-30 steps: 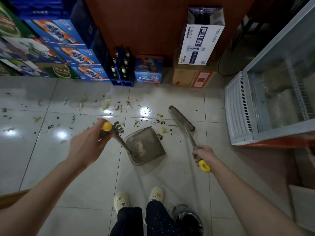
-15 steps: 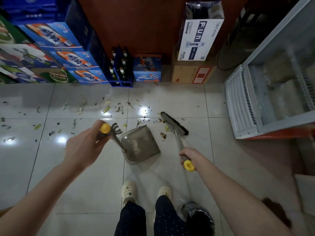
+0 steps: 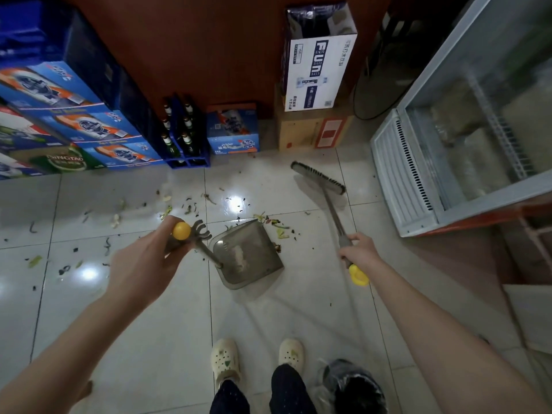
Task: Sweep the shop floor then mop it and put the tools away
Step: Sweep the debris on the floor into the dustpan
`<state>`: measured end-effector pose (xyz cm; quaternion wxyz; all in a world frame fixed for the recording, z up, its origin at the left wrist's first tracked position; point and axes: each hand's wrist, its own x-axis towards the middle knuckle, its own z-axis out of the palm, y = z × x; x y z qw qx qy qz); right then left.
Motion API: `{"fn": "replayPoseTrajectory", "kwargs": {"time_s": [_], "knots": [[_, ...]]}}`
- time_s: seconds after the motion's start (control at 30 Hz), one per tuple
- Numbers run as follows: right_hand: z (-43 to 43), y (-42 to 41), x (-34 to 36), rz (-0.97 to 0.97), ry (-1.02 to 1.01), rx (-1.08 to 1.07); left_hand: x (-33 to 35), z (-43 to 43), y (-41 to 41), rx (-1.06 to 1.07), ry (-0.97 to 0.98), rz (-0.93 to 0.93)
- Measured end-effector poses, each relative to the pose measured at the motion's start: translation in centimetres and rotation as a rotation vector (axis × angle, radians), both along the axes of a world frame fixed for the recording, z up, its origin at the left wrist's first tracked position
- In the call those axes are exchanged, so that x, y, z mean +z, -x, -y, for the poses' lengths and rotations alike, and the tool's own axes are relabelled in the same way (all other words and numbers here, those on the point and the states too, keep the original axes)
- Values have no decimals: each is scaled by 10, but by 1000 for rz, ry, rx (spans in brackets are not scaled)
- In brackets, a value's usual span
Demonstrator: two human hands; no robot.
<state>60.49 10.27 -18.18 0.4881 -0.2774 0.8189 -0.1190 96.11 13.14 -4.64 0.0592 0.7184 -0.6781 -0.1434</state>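
My left hand [image 3: 146, 261] grips the yellow-capped handle of a grey dustpan [image 3: 248, 258], whose pan rests on the tiled floor in front of my feet. My right hand [image 3: 358, 252] grips the handle of a broom [image 3: 318, 177] near its yellow end. The broom's dark brush head sits on the floor far right of the pan, near the cardboard boxes. Green and dark bits of litter [image 3: 274, 225] lie at the pan's far lip, and more litter [image 3: 107, 243] is scattered over the tiles to the left.
Stacked beer cartons [image 3: 74, 124] and a bottle crate [image 3: 185, 141] line the far left. Cardboard boxes [image 3: 316, 85] stand against the brown wall. A glass-topped freezer [image 3: 466, 144] fills the right side. A black bin bag [image 3: 352, 386] sits by my right foot.
The broom head has swung away from the dustpan, out to the far right toward the boxes. My right hand moved right with it. The dustpan and my left hand stayed put.
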Motion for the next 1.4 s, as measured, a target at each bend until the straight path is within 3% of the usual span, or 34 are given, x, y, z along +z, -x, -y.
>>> {"fn": "replayPoseTrajectory", "kwargs": {"time_s": [0.3, 0.4, 0.6, 0.8, 0.9, 1.17, 1.4], "knots": [[62, 17, -63, 61, 7, -105, -30, 21, 9, -28, 32, -35], [40, -2, -90, 145, -61, -154, -36, 25, 14, -23, 28, -36], [-37, -39, -117, 75, -45, -75, -28, 27, 25, -52, 23, -8], [-100, -43, -56, 227, -203, 21, -12, 30, 38, -103, 21, 14], [-107, -25, -33, 196, -189, 33, -5, 30, 45, -141, 19, -3], [-97, -3, 1, 126, -82, -86, 13, 6, 26, -144, 39, 60], [-76, -52, -9, 229, -109, -235, 20, 3, -17, -180, 41, 62]]}}
